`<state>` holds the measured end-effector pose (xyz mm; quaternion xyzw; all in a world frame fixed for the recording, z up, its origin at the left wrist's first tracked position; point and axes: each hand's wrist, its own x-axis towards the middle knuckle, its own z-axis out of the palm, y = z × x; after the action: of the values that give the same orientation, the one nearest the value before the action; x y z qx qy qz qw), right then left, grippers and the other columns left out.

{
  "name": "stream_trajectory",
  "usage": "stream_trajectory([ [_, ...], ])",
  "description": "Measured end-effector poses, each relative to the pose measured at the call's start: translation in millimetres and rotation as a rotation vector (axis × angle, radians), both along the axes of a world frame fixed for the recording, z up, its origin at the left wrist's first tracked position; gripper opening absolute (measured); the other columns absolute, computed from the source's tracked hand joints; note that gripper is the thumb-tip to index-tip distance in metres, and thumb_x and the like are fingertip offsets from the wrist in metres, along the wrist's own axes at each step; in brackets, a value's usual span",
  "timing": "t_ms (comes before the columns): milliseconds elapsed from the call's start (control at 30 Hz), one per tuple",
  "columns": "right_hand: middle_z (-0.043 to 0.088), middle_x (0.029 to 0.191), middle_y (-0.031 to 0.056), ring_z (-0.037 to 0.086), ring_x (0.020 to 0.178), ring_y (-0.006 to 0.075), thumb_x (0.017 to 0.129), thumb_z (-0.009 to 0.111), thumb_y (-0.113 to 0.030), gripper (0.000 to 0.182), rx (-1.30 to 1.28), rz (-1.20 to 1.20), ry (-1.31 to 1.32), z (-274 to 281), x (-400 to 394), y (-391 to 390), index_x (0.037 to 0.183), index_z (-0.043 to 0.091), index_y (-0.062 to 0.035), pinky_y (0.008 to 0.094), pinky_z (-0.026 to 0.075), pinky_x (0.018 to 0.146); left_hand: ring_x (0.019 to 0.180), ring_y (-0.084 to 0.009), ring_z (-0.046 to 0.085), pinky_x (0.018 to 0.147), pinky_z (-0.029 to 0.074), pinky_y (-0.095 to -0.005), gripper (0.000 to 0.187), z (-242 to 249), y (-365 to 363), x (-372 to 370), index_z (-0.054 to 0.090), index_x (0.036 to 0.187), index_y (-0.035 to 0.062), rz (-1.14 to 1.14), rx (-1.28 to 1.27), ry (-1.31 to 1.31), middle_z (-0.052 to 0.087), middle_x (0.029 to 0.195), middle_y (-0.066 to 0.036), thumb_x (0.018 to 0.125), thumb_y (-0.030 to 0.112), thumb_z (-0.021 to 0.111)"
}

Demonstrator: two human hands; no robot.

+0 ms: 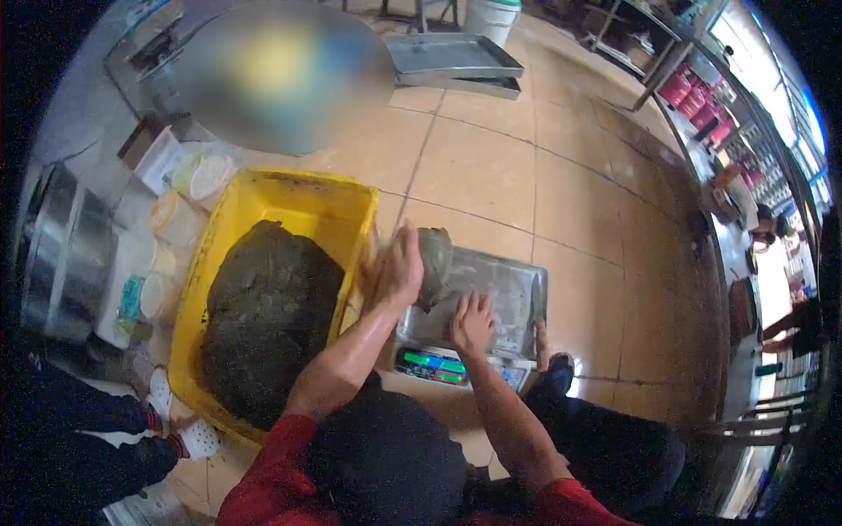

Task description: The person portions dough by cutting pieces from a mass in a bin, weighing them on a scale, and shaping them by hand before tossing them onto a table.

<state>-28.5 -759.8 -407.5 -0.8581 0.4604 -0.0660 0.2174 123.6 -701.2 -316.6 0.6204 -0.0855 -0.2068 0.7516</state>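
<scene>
Nearest is the scale, its display lit; a reading should be truest with both hands clear. The right hand, fingers slightly spread, is over the metal tray; I cannot tell whether it touches. Farther and left, the grey-green lump lies at the tray's left edge, the left hand beside it, fingers together; a flat palm should steady it best.

Bright windows stand beyond a long counter beside tan floor tiles.
</scene>
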Motion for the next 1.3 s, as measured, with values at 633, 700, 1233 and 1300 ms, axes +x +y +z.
stream_trajectory([
  [633,0.059,0.104,0.0096,0.059,0.09,0.0262,0.086,0.058,-0.036,0.042,1.34,-0.157,-1.52,170,35,-24,0.117,0.051,-0.0086,0.0412,0.052,0.074,0.113,-0.0209,0.046,0.098,0.033,-0.0386,0.071,96,10,24,0.049,0.125,0.009,-0.865,0.023,-0.014,0.054,0.114,-0.01,0.084,0.066,0.039],
  [700,0.057,0.107,0.0109,0.058,0.094,0.0265,0.085,0.059,-0.04,0.048,1.099,-0.182,-1.551,195,24,-6,0.119,0.051,-0.0064,0.0404,0.051,0.078,0.115,-0.022,0.046,0.099,0.033,-0.0389,0.075,67,7,30,0.049,0.126,0.0095,-0.646,0.411,-0.748,0.054,0.116,-0.011,0.081,0.068,0.042],
  [1233,0.059,0.104,0.0134,0.061,0.089,0.0259,0.082,0.058,-0.045,0.055,0.834,0.074,-1.102,181,30,-2,0.116,0.051,-0.0032,0.0391,0.051,0.075,0.12,-0.0206,0.041,0.103,0.027,-0.034,0.071,155,41,-33,0.044,0.13,0.0042,-0.513,-0.014,0.364,0.049,0.126,-0.012,0.087,0.061,0.041],
  [1300,0.06,0.093,0.0159,0.061,0.079,0.0238,0.082,0.059,-0.036,0.045,0.767,-0.127,-1.06,192,23,-2,0.104,0.056,0.0031,0.0358,0.052,0.063,0.118,-0.0201,0.042,0.101,0.031,-0.0329,0.068,69,18,-3,0.046,0.128,0.0037,-0.461,0.004,-0.166,0.049,0.125,-0.012,0.085,0.056,0.049],
])
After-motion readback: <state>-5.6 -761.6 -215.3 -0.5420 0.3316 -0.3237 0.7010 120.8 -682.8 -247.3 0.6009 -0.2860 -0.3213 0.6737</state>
